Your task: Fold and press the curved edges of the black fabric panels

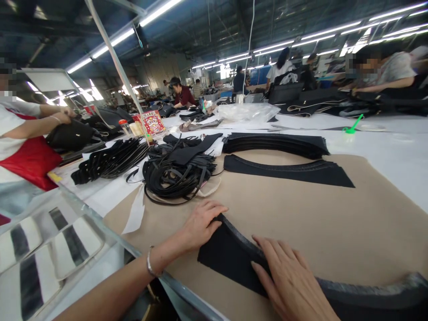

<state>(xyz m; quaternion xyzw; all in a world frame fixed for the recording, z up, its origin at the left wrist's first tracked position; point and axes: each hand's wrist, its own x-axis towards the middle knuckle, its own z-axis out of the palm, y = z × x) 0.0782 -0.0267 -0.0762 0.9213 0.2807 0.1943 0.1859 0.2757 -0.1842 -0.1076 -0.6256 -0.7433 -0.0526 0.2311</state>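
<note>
A curved black fabric piece (230, 256) lies on the tan sheet (277, 209), its grey edge strip running along the inner curve. At its upper left corner, my left hand (202, 223) pinches the tip between thumb and fingers. My right hand (290, 276) rests over the middle of the piece, thumb on the black fabric and fingers across the curved edge, spread somewhat apart. The piece extends to the lower right, beyond my right hand. Farther back lie a single similar black piece (287, 171) and a stack of curved black pieces (274, 145).
Coiled black strips (174, 174) and a pile of black straps (110, 160) lie at the left. White padded pieces (76, 240) are beyond the table's left edge. A green object (351, 129) stands at the back right. A person in red apron (30, 160) works at the left; others sit behind.
</note>
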